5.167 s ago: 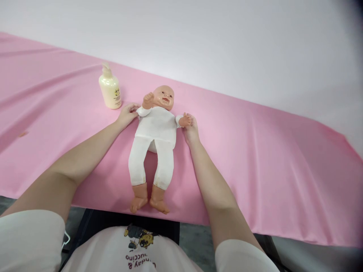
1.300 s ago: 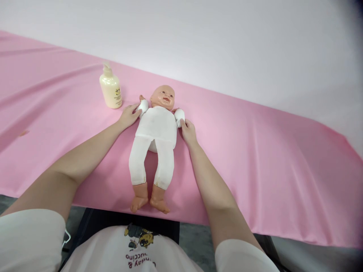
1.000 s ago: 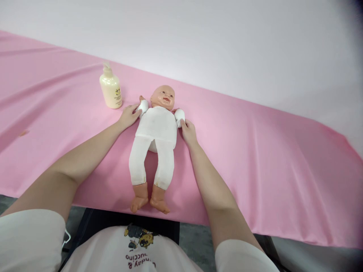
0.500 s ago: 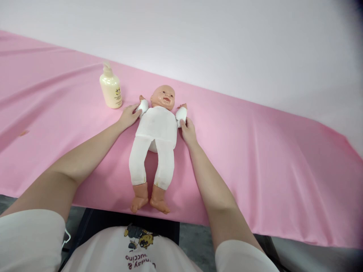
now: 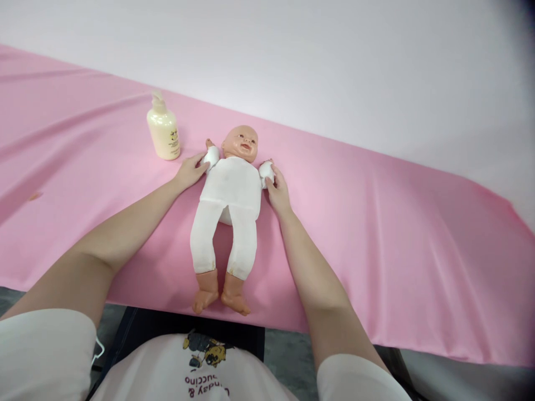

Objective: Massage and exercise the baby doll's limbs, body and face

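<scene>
A baby doll (image 5: 232, 181) with a white cloth body lies on its back, head away from me and bare feet toward me. My left hand (image 5: 191, 170) is closed on the doll's arm at the left, its thumb over the white upper part. At the right, my right hand (image 5: 278, 189) grips the doll's other arm, fingers behind it and thumb in front. That arm is bent down, and its small hand is mostly hidden by my fingers.
A pale yellow pump bottle (image 5: 164, 131) stands behind my left hand. Pink cloth (image 5: 334, 223) covers the table, with folds at the right. A white wall (image 5: 334, 67) rises behind. A small orange-brown mark (image 5: 35, 196) lies at the left.
The doll's arm at the right has bent down toward me, and my right fingers have come up around it. My left hand and the bottle look unmoved.
</scene>
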